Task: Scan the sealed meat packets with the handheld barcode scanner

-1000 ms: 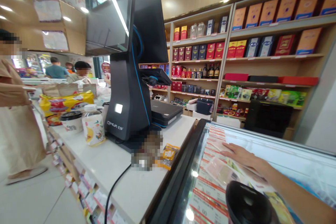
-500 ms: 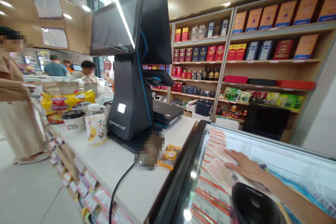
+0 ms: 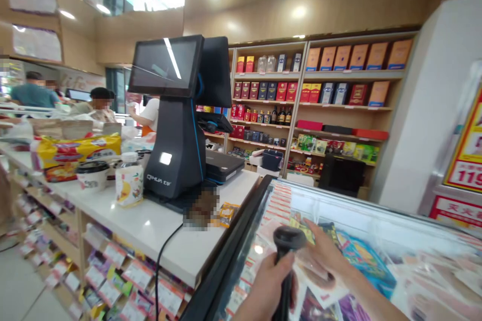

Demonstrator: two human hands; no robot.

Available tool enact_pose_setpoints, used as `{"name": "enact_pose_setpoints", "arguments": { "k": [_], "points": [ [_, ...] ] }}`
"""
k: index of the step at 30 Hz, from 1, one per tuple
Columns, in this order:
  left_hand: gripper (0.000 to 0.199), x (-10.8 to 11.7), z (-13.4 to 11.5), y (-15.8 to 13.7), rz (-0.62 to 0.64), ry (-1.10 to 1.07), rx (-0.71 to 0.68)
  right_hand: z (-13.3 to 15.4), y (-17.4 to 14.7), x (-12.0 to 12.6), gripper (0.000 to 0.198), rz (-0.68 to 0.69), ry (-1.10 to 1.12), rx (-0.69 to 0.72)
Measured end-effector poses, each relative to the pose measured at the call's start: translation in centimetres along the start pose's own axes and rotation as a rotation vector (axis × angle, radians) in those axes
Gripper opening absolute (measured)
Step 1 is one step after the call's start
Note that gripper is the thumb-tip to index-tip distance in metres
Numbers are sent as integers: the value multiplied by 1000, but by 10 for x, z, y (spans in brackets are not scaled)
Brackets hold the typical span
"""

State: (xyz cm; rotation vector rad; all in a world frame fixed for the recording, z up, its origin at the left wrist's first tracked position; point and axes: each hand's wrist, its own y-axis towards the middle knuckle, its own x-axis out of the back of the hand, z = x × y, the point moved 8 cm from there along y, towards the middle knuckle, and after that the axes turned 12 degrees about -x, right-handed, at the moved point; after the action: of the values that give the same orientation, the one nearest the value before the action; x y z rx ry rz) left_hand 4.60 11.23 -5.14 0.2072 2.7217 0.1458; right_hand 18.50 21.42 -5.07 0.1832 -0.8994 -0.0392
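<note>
My left hand [image 3: 269, 278] is wrapped round the handle of a black handheld scanner [image 3: 289, 239], whose rounded head points up and away from me. Just to its right, my right hand [image 3: 322, 243] reaches in over the glass-topped case and grips a clear plastic packet [image 3: 312, 263]; its contents are blurred. By the right fingertips lies a small yellowish packet [image 3: 302, 229]. A blue packet [image 3: 367, 261] rests to the right of that hand, and purple packets [image 3: 352, 306] show below the forearm.
A black two-screen till [image 3: 175, 145] stands on the white counter [image 3: 169, 241], with a drink bottle [image 3: 129, 180], a lidded cup [image 3: 93, 175] and a yellow snack bag [image 3: 79, 150] beside it. A black cable [image 3: 160, 261] hangs over the edge. Stocked shelves [image 3: 263, 77] line the back.
My view has turned right and tilted up. The scanner has risen into view with my left hand on it. My right hand, flat on clear packets before, now grips one beside the scanner.
</note>
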Motion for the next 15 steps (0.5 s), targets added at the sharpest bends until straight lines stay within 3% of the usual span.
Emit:
{"name": "enact_pose_setpoints", "arguments": {
  "k": [4,12,15],
  "points": [
    [37,-3,-14,-12,-47,25,56,-27,-24,16,66,42,-254,-146],
    [28,-27,-49,-34,-22,92,-5,-10,-49,23,44,9,-281,-274],
    [26,-33,-57,-39,-25,65,-12,-10,-56,20,36,59,-271,-304]
  ]
}}
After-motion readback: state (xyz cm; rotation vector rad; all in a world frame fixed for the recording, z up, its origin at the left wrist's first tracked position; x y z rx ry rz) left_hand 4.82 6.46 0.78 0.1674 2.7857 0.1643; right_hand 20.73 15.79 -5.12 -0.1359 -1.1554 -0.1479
